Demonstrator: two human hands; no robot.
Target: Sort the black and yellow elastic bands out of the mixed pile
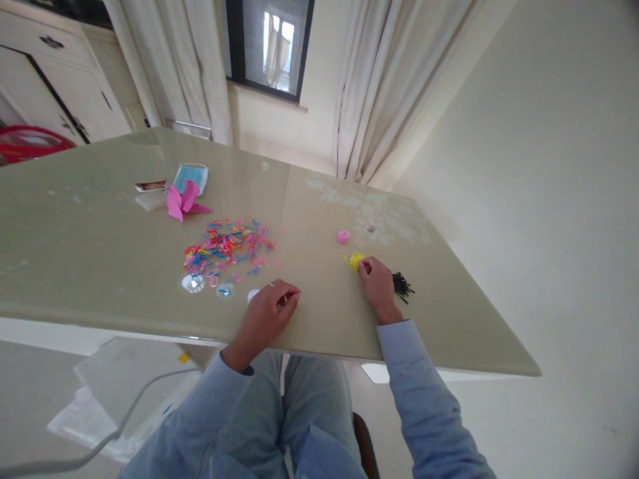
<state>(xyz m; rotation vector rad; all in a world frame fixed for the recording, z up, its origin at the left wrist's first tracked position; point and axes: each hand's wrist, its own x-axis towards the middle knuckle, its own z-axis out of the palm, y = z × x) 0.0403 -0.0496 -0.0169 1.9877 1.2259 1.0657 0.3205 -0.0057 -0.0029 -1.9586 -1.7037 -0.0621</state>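
Observation:
My left hand (267,313) is over the table near its front edge, its fingers pinched together; what they hold, if anything, is too small to name. A white round thing (253,295) shows partly behind that hand. Farther right, my right hand (377,283) has its fingers pressed together at the edge of a small yellow pile (355,260). Beside its wrist lies a pile of thin black pieces (402,285). A pink ring-like item (343,236) sits beyond the yellow pile. Left of my left hand spreads a heap of small multicoloured pieces (229,243).
Small clear round items (192,283) lie at the near side of the coloured heap. Farther back on the table (100,233) are pink folded paper (186,201), a blue face mask (191,178) and a small packet (151,185). A red chair (37,141) stands at the far left.

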